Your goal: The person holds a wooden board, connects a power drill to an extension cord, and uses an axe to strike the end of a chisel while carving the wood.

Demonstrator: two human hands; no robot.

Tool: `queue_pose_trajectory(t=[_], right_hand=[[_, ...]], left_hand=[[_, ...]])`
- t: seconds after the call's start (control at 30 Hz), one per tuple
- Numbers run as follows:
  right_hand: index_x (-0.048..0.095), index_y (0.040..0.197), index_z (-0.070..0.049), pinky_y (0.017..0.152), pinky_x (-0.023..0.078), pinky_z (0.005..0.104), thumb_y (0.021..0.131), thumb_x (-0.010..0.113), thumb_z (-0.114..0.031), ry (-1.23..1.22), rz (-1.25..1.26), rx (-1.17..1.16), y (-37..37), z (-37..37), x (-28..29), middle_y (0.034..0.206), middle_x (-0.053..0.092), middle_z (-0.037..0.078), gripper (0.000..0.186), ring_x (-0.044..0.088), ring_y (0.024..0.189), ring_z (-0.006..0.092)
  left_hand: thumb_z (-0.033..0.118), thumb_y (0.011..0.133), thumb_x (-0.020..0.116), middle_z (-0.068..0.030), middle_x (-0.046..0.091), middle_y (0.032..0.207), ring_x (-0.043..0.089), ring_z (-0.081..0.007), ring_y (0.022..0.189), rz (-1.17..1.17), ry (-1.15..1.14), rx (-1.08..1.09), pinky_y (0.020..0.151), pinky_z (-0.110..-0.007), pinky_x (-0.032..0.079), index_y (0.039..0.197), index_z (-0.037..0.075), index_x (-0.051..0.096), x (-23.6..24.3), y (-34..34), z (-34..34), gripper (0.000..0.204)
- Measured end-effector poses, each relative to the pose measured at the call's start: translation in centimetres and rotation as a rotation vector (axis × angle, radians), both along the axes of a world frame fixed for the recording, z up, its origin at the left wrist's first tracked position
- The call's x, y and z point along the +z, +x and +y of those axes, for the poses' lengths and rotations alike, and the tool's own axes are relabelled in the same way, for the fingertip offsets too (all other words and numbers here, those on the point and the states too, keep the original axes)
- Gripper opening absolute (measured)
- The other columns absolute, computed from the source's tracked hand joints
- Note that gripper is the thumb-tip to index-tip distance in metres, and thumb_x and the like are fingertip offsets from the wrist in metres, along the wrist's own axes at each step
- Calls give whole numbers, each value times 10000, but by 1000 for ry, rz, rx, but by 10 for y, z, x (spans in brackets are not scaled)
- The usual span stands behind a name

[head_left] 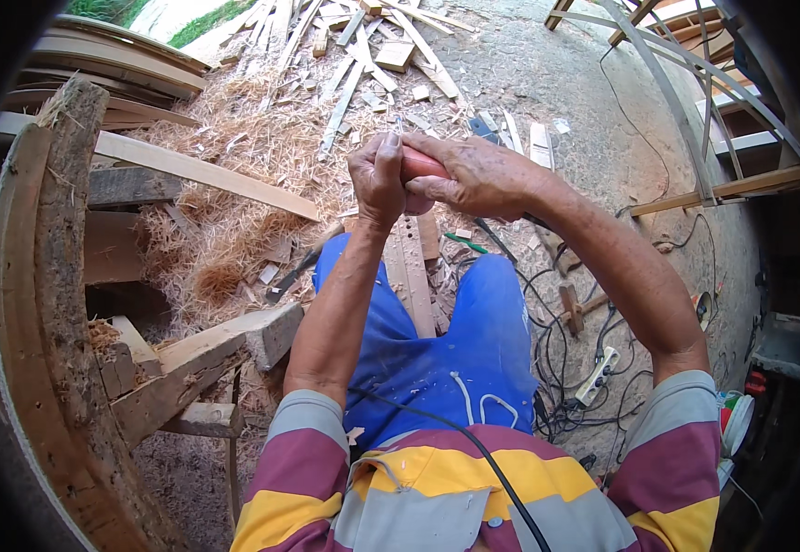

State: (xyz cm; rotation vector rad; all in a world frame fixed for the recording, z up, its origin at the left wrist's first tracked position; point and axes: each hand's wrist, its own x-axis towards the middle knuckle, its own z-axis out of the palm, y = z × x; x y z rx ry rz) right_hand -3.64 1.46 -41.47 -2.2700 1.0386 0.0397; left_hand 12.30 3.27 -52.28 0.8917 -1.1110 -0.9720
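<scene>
Both my hands are raised in front of me over my knees. My right hand point(473, 175) grips a red tool handle point(421, 166) lying sideways. My left hand point(377, 175) pinches a thin metal bit point(399, 125) that sticks up at the handle's left end. My blue shorts point(437, 340) and striped shirt point(437, 488) fill the lower middle. What the bit's tip looks like is too small to tell.
A curved weathered wooden frame point(50, 304) stands at the left with a short beam point(225, 345) jutting from it. Wood shavings point(234, 212) and offcut strips point(345, 92) cover the ground ahead. Black cables and a white power strip point(598, 375) lie at the right. Timber frames point(722, 184) stand at the far right.
</scene>
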Motion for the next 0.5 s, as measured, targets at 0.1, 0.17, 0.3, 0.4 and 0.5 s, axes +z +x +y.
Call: queue_pose_trajectory(t=[0.1, 0.17, 0.3, 0.4, 0.5], right_hand=[[352, 1530, -84, 1027, 474, 472, 970, 565, -444, 16, -21, 23, 0, -3, -4, 1267, 638, 252, 699, 616, 1169, 419], [356, 1526, -79, 1026, 476, 470, 970, 570, -438, 18, -25, 26, -3, -6, -9, 1266, 639, 253, 696, 620, 1163, 421], [361, 1527, -80, 1021, 481, 470, 971, 571, -433, 1, -37, 40, -8, -10, -19, 1260, 640, 258, 691, 630, 1144, 424], [356, 1534, -92, 1013, 485, 470, 974, 566, -434, 9, 7, 47, -9, -11, -21, 1253, 642, 264, 689, 634, 1138, 424], [339, 1537, -148, 943, 503, 509, 958, 543, -514, -10, -22, 64, -12, -14, -30, 1140, 676, 271, 714, 655, 1047, 453]], left_hand=[[322, 946, 464, -90, 678, 615, 619, -127, 518, 11, -24, 20, 513, -289, 512, 732, -35, 693, -6, -1, 0, 475], [336, 944, 463, -90, 677, 614, 617, -124, 516, 3, 6, 45, 505, -289, 511, 732, -37, 689, -15, -2, -3, 485], [344, 943, 469, -93, 676, 612, 623, -122, 523, 51, 10, 27, 500, -290, 513, 720, -30, 678, -9, -11, 2, 483], [341, 945, 468, -95, 679, 615, 627, -122, 530, 52, 22, 52, 493, -290, 512, 720, -28, 678, -13, -10, 2, 480], [324, 958, 456, -113, 705, 647, 617, -116, 527, 60, 8, 55, 507, -286, 521, 746, -33, 689, -11, -13, 5, 476]])
